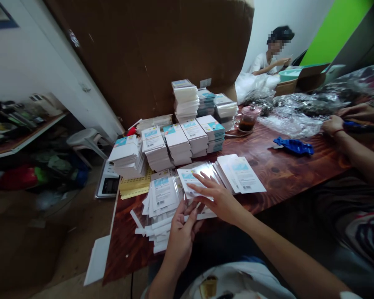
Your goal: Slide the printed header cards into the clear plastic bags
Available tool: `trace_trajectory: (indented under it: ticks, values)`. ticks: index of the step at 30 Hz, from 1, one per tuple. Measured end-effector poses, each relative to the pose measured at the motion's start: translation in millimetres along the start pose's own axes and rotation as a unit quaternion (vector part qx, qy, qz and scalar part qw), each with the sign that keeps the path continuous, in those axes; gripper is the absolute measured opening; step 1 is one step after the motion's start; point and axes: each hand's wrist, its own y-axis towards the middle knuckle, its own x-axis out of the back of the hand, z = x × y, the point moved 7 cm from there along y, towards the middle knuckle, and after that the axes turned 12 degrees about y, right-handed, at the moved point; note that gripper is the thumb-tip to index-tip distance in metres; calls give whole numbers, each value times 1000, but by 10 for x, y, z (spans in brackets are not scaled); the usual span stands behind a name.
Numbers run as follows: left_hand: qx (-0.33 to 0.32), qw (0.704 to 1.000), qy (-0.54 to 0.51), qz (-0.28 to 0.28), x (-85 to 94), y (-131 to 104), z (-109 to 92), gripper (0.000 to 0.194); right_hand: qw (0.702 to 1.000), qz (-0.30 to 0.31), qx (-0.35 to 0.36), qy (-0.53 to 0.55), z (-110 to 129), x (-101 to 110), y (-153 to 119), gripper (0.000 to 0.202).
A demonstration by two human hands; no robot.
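Note:
A printed card in a clear plastic sleeve (pixel 187 178) lies before me at the table's near edge. My left hand (pixel 182 232) is closed at the sleeve's lower end, thumb against fingers. Over the sleeve, my right hand (pixel 221 199) is spread with its fingers stretched out, partly covering the card. Just left is an uneven pile of sleeved cards (pixel 162 193) with white strips along the near side. A fanned row of loose white cards (pixel 244 174) lies right of my right hand.
Behind stand several card stacks (pixel 154 145), yellow sheets (pixel 134 187) and a lidded glass of dark drink (pixel 248 120). A blue plastic piece (pixel 294 146) lies right, near a co-worker's hands (pixel 333 124). Another person (pixel 269 60) sits at the back. A scale (pixel 109 182) is beyond the left edge.

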Motion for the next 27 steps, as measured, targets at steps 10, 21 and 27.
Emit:
trace_trajectory:
  ticks: [10, 21, 27]
  values:
    - [32, 967, -247, 52, 102, -211, -262, 40, 978, -99, 6, 185, 38, -382, 252, 16]
    - [-169, 777, 570, -207, 1481, 268, -1294, 49, 986, 23, 81, 141, 282, -655, 244, 22]
    - [-105, 746, 638, -160, 1334, 310, -1095, 55, 994, 78, -54, 46, 231, -977, 64, 39]
